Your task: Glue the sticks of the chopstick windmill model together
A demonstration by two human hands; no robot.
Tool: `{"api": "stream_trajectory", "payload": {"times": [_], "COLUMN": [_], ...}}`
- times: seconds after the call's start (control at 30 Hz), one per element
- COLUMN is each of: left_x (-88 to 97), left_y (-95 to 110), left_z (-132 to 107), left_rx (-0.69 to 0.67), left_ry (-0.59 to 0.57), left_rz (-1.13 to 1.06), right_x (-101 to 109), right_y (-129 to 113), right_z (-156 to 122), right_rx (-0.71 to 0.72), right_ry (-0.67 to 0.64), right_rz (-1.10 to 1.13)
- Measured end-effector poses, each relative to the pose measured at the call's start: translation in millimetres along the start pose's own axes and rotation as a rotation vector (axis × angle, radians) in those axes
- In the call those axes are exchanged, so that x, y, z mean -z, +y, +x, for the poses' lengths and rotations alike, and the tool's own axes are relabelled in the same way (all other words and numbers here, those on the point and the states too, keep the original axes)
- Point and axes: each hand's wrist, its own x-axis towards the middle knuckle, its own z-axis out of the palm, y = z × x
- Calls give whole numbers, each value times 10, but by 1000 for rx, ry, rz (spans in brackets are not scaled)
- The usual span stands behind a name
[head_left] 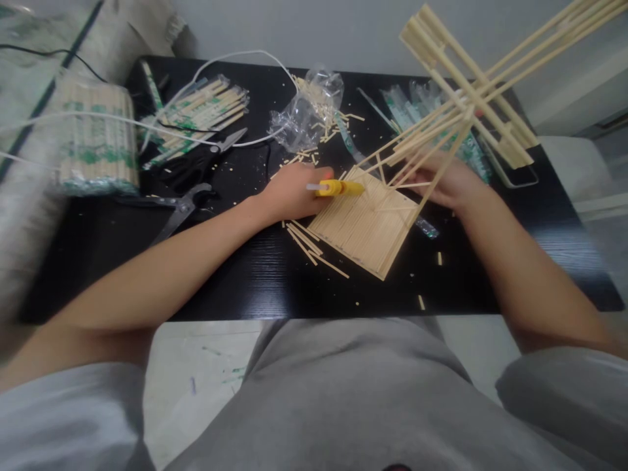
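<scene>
My left hand (pixel 296 191) is closed around a small yellow hot glue gun (pixel 338 188) with a whitish glue stick jutting from its back. The gun's front end is over a square base (pixel 366 229) of pale wooden sticks laid side by side. From that base rises a slanted stick frame, topped by a windmill-like cross of blades (pixel 471 91). My right hand (pixel 441 176) grips the stick frame from its right side, fingers partly hidden behind the sticks. Several loose sticks (pixel 309 242) lie beside the base's left edge.
On the left are a wrapped bundle of chopsticks (pixel 98 140), more packaged chopsticks (pixel 201 111), black-handled scissors (pixel 196 160) and cutters (pixel 184 206). A white cord (pixel 191 139) crosses there. Clear plastic (pixel 307 108), cut stick pieces (pixel 326 108) and empty wrappers (pixel 417 101) lie at the back of the black table (pixel 235 281).
</scene>
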Motion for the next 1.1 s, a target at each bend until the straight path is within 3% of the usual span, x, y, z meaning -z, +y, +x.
{"api": "stream_trajectory", "payload": {"times": [1.1], "left_x": [-85], "left_y": [-73], "left_z": [12], "left_rx": [-4], "left_ry": [31], "left_rz": [-54], "right_x": [103], "right_y": [33], "right_z": [77], "right_rx": [8], "right_ry": [-1], "right_rz": [-29]}}
